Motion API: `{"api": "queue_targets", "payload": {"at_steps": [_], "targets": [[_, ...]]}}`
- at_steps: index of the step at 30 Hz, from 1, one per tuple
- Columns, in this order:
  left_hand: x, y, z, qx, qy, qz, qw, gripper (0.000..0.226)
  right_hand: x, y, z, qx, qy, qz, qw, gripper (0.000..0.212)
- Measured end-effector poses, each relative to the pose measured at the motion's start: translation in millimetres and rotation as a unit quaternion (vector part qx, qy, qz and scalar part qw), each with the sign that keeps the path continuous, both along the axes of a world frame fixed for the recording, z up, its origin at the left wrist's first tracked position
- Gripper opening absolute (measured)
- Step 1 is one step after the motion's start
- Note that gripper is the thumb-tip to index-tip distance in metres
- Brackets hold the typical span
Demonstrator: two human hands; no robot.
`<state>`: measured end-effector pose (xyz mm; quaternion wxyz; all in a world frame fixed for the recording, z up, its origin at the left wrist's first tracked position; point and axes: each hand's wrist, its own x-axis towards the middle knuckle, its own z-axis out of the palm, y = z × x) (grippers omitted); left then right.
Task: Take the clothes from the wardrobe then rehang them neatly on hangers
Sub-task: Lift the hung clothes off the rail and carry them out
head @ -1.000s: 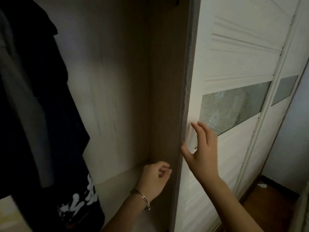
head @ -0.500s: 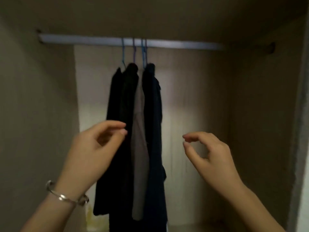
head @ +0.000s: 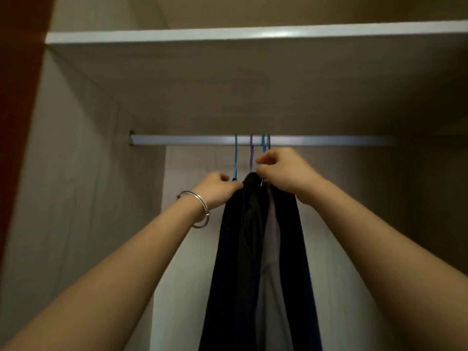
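Dark clothes (head: 253, 249) hung on blue hangers (head: 235, 158) from the rail (head: 182, 140). The left hand (head: 217, 188) held the clothes at the top. The right hand (head: 283, 171) pinched the hangers.

So the rail (head: 192, 140) runs side to side inside the wardrobe, tucked just under the shelf (head: 228, 36). Four hangers (head: 235, 160) hook over it, bunched near the middle. The clothes (head: 255, 249) hang off them packed side by side, in front of the back panel (head: 182, 163). The left hand (head: 215, 188) grips the top of the bunch on its left. The right hand (head: 283, 171) pinches at the hanger necks on the right, just below the rail.
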<state>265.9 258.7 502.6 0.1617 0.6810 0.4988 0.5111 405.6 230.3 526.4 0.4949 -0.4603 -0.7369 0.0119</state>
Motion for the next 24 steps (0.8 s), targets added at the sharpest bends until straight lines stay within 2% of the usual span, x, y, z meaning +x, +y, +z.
{"api": "queue_targets", "payload": {"at_steps": [2, 4, 7, 11, 13, 15, 16, 17, 19, 21, 22, 24], "targets": [[3, 14, 9, -0.029, -0.006, -0.030, 0.999, 0.017, -12, 13, 14, -0.053, -0.022, -0.017, 0.998, 0.025], [3, 29, 15, -0.046, -0.018, -0.041, 0.998, 0.014, -23, 23, 25, -0.081, -0.074, -0.078, 0.991, 0.017], [3, 44, 23, -0.055, -0.047, -0.037, 0.997, 0.008, -38, 31, 37, -0.144, -0.180, -0.161, 0.960, 0.030], [0, 63, 35, -0.046, -0.102, -0.058, 0.992, 0.011, -46, 46, 46, -0.211, -0.219, -0.167, 0.938, 0.034], [-1, 74, 43, -0.031, -0.111, -0.055, 0.992, 0.011, -49, 55, 48, -0.200, -0.224, -0.164, 0.940, 0.036], [-3, 81, 48, -0.015, -0.094, -0.042, 0.995, 0.013, -51, 62, 47, -0.176, -0.199, -0.146, 0.953, 0.028], [-5, 84, 50, -0.009, -0.088, -0.036, 0.995, 0.014, -53, 62, 46, -0.166, -0.182, -0.135, 0.960, 0.016], [-8, 88, 52, 0.000, -0.081, -0.023, 0.996, 0.015, -54, 65, 45, -0.167, -0.155, -0.126, 0.966, 0.018], [-15, 94, 61, 0.020, -0.062, 0.010, 0.998, 0.019, -56, 68, 44, -0.170, -0.100, -0.123, 0.973, 0.037], [-22, 96, 73, 0.035, -0.055, 0.015, 0.998, 0.020, -56, 72, 45, -0.153, -0.061, -0.109, 0.980, 0.039], [-25, 95, 79, 0.043, -0.058, 0.012, 0.997, 0.020, -56, 72, 47, -0.139, -0.040, -0.092, 0.985, 0.036], [-29, 88, 90, 0.064, -0.043, 0.016, 0.997, 0.022, -54, 73, 52, -0.119, 0.009, -0.067, 0.991, 0.015]]}}
